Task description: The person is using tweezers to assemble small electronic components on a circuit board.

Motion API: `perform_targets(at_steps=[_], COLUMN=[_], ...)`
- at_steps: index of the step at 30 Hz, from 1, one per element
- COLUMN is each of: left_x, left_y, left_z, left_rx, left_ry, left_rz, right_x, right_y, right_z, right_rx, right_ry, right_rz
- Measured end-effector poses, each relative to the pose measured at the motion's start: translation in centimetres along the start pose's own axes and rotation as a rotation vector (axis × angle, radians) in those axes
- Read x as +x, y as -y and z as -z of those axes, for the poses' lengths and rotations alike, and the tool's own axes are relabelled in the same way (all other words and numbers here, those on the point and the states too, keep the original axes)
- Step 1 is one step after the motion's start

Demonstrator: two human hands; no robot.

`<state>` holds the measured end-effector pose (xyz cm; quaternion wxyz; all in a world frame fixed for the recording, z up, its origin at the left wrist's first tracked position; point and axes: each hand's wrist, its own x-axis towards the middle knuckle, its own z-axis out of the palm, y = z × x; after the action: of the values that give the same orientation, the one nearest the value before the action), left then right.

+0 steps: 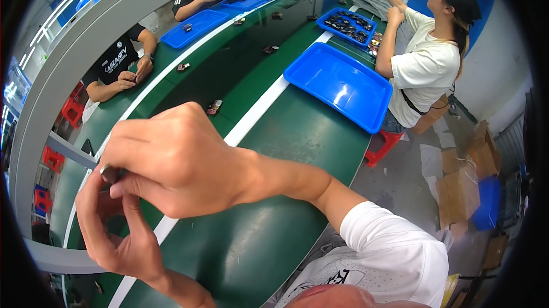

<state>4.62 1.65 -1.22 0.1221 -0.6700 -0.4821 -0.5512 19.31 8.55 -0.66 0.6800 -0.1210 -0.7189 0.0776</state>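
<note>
Small dark part (108,173) pinched at upper left of both hands, held above the near end of the green conveyor belt (269,153); most of the part is hidden by fingers, so its kind cannot be told.

Right hand (171,162): fingers curled closed, thumb and fingertips clamped on the part from above.

Left hand (114,225): below the right one, thumb and forefinger bent up to meet the part from underneath, gripping it too.

Surface: long belt, dark green, curving away toward the top of the view, with a white stripe (251,116) running lengthwise. A darker glossy lane lies to the left of the stripe. A small red-and-silver piece (214,107) lies on that lane just beyond the right hand; more small dark pieces (270,49) are scattered farther along.

Empty blue tray (338,85) sits on the belt's right edge, well apart from the hands. Second blue tray (347,25) beyond it, filled with small dark items.

People: one in a cream shirt and black cap (426,68) stands at the right by the trays, arms raised. Across the belt, a seated person in a black shirt (117,65), hands together at the edge.

Room: grey overhead beam (74,50) arcs along the left; red stools (71,112) beneath; blue wall at far right; cardboard boxes (463,185) on the grey floor.
</note>
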Motion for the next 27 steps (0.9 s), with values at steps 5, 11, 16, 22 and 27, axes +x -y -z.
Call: perform_targets(at_steps=[5, 11, 16, 22, 27], left_x=[0.7, -0.3, -0.8, 0.0, -0.5], left_y=[-1.1, -0.4, 0.1, -2.0, -4.9], left_z=[0.1, 1.7, 2.3, 1.7, 2.4], left_rx=[0.010, -0.028, -0.146, -0.153, -0.382], left_ry=[-0.016, -0.149, -0.142, 0.048, 0.115], left_rz=[-0.046, -0.153, -0.140, -0.077, 0.088], right_x=[0.2, 0.2, 0.4, 0.4, 0.7], right_y=[-0.6, -0.5, 0.3, -0.3, 0.3], right_z=[0.6, -0.3, 0.7, 0.8, 1.0], right_rx=[-0.023, -0.025, -0.071, -0.011, -0.015], right_ry=[-0.036, -0.073, 0.012, -0.055, -0.025], right_rz=[-0.017, -0.003, -0.069, -0.035, -0.078])
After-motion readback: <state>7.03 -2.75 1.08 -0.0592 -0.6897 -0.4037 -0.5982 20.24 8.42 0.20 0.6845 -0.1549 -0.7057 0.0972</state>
